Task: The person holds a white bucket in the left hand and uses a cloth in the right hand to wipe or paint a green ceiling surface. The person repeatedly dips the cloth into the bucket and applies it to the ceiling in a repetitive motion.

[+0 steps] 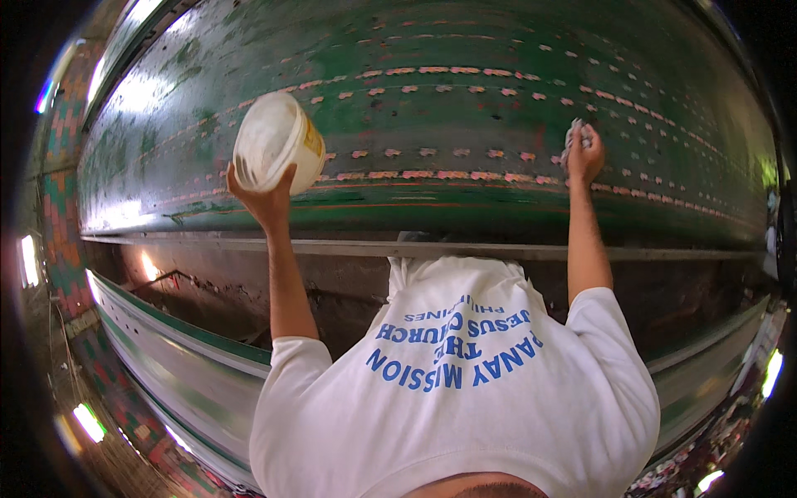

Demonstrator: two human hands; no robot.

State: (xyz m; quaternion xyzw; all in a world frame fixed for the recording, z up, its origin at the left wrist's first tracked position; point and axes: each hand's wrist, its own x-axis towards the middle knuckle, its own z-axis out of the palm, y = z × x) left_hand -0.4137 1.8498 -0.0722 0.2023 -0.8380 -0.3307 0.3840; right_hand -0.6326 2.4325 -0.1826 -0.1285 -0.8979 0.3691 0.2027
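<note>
Over the green table (pixel 448 51), both hands full.
The left hand (pixel 266 197) has its grip around a white bucket (pixel 278 143); well apart, the right hand (pixel 588 159) clasps a pale wad (pixel 573 137). Rows of pinkish marks (pixel 432 70) run beyond.

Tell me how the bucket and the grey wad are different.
Size: the bucket is much bigger than the grey wad. Colour: the bucket is white with a yellow patch; the wad is grey. Shape: the bucket is round-walled, the wad crumpled. Hold: the left hand cups the bucket, while the right hand clutches the wad. Both are held over the green surface.
</note>
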